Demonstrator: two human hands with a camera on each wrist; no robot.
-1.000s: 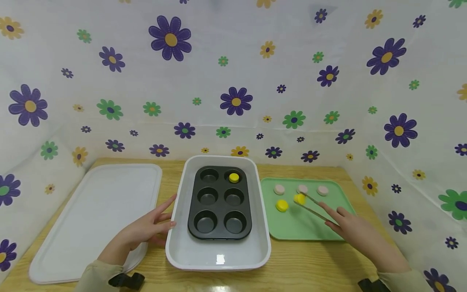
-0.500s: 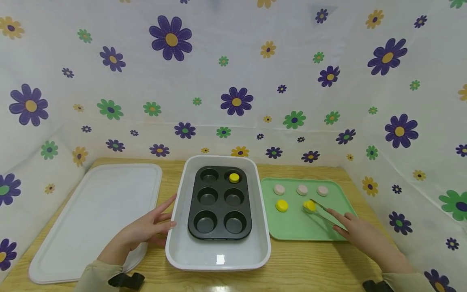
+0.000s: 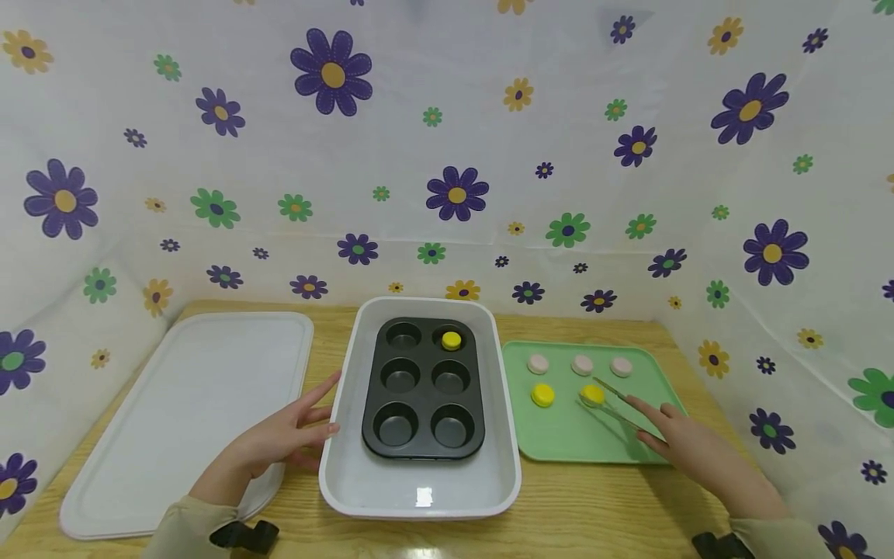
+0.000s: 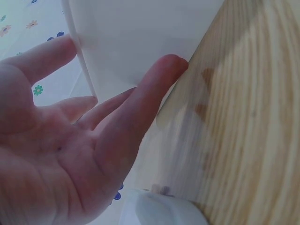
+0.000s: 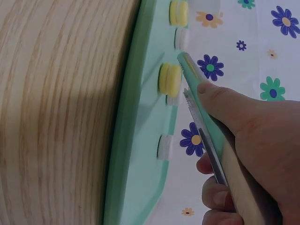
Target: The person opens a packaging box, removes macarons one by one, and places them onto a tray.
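Observation:
My right hand (image 3: 687, 446) holds metal tongs (image 5: 218, 154), their tips spread apart on either side of a yellow macaron (image 3: 592, 396). That macaron rests on the green tray (image 3: 559, 442); a second yellow macaron (image 3: 542, 395) lies to its left. Behind them, three pale pink macarons (image 3: 582, 365) form a row. With fingers spread, my left hand (image 3: 275, 439) touches the left side of a white basin (image 3: 419, 497). Inside the basin lies a dark muffin pan (image 3: 424, 394), and one more yellow macaron (image 3: 451, 341) sits in its back right cup.
A large white tray or lid (image 3: 209, 388) lies flat on the left of the wooden table (image 3: 559, 512). Flower-patterned cloth (image 3: 391, 140) hangs behind and along both sides. The basin's raised wall stands between the green tray and the muffin pan.
The right hand and tongs have shifted rightward and nearer, with the yellow macaron between the tips. The macaron now sits farther from the other yellow one. The left hand has stayed put.

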